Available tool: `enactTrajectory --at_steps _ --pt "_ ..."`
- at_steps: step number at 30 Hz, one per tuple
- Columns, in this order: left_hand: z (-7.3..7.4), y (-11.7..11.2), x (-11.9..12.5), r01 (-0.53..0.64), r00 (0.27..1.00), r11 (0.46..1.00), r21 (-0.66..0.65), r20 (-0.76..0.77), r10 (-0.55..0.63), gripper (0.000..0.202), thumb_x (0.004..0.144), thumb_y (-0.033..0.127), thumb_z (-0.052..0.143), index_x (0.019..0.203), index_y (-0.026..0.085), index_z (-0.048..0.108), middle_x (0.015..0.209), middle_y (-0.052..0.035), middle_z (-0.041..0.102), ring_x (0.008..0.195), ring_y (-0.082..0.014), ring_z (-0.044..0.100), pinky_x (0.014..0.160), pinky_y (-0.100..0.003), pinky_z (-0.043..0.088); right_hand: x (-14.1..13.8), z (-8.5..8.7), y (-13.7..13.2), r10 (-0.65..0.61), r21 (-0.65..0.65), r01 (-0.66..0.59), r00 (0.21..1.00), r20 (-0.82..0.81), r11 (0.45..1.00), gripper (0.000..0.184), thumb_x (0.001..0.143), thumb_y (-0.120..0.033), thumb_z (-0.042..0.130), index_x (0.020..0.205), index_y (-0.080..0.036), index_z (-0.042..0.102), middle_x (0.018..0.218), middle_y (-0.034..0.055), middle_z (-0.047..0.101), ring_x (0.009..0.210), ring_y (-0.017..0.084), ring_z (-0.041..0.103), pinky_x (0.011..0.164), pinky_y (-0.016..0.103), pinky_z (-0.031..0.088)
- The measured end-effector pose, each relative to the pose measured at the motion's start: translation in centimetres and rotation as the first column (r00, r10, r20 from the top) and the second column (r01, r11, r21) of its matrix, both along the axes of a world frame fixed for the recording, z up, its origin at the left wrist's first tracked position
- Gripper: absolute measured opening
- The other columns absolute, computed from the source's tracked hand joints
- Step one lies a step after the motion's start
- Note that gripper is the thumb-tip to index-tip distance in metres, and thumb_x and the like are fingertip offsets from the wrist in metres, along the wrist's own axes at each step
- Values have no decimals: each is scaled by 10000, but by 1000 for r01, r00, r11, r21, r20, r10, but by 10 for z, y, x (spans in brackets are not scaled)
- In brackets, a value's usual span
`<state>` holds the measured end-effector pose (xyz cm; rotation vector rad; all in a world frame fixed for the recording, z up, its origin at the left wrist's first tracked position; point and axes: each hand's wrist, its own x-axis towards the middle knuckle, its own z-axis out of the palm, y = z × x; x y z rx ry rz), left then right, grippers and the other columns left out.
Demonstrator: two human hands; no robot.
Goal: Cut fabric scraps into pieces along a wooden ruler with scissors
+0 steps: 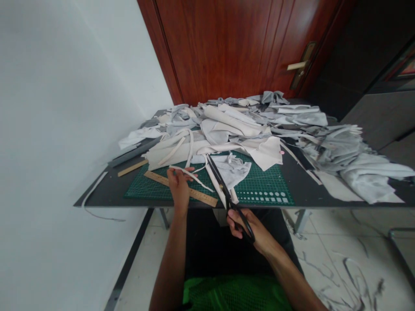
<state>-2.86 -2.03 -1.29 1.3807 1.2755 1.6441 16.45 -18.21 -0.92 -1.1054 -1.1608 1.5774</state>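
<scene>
Holding soft, floppy pale strip (192, 175) w/ L grip (179, 189) pinched on it, best taken nr its end; R grip (244, 225) clamped on black shears (221, 183).

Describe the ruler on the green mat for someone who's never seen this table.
Below the wooden door, on the dark table, find the green cutting mat. The wooden ruler lies diagonally across its left part, running under the left hand. Unlike the plain wooden strip beside the mat, it sits on the mat and shows tick marks.

Left hand (178, 190) upright, pinching; right hand (245, 228) clenched, angled inward
</scene>
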Motion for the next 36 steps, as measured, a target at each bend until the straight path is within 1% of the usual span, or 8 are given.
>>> enactTrajectory --at_steps 7,11,15,20,25,28,31,36 --pt "-4 4 -5 -81 993 995 59 86 76 216 1056 475 401 1039 263 362 977 -33 736 758 -143 737 756 -288 576 57 8 13 -393 224 342 885 248 912 662 883 -797 539 567 -216 519 500 -1 485 509 127 412 540 293 305" --pt "-6 6 -7 -145 989 986 79 -24 147 124 1021 349 485 1035 261 398 830 10 684 860 -151 717 901 -308 545 97 10 34 -573 303 492 756 317 816 662 804 -826 608 560 -214 535 500 4 494 483 119 387 485 286 285" --pt "-1 5 -2 -24 980 996 88 -193 41 105 997 316 524 1025 251 446 854 -12 729 891 -174 725 931 -337 527 128 6 51 -684 355 588 667 296 727 650 758 -832 650 623 -198 596 526 10 522 488 120 394 471 283 278" --pt "36 31 -13 80 896 983 165 -445 2 101 955 312 550 881 245 540 926 -43 770 942 -204 721 926 -341 525 144 -3 59 -645 300 577 727 236 760 598 820 -789 626 750 -195 628 554 5 549 493 128 431 465 275 307" --pt "95 90 -65 -115 750 902 415 -560 353 168 959 275 487 867 233 622 1077 -100 761 1092 -278 658 1102 -480 442 144 -5 62 -616 261 565 765 187 782 614 850 -799 577 788 -190 623 586 7 562 456 105 380 416 265 260" --pt "110 104 -83 -209 616 862 462 -623 483 221 902 228 533 1053 207 694 1469 -160 584 1380 -385 457 1178 -648 294 142 -2 61 -613 260 562 766 194 785 627 832 -812 589 766 -189 620 556 -3 537 455 103 371 417 261 253" --pt "97 92 -72 -144 534 882 449 -715 451 373 827 166 587 1182 212 689 1618 -145 411 1469 -423 314 1177 -679 253 142 -1 60 -597 273 536 761 253 799 632 830 -809 596 736 -185 634 528 1 536 466 111 382 441 264 272" --pt "51 46 -21 356 420 902 242 -904 77 337 899 128 477 1132 225 700 1371 -120 614 1331 -314 493 1164 -542 355 143 -2 61 -576 291 499 745 337 816 637 785 -814 628 672 -187 636 503 -4 524 461 112 377 454 270 272"
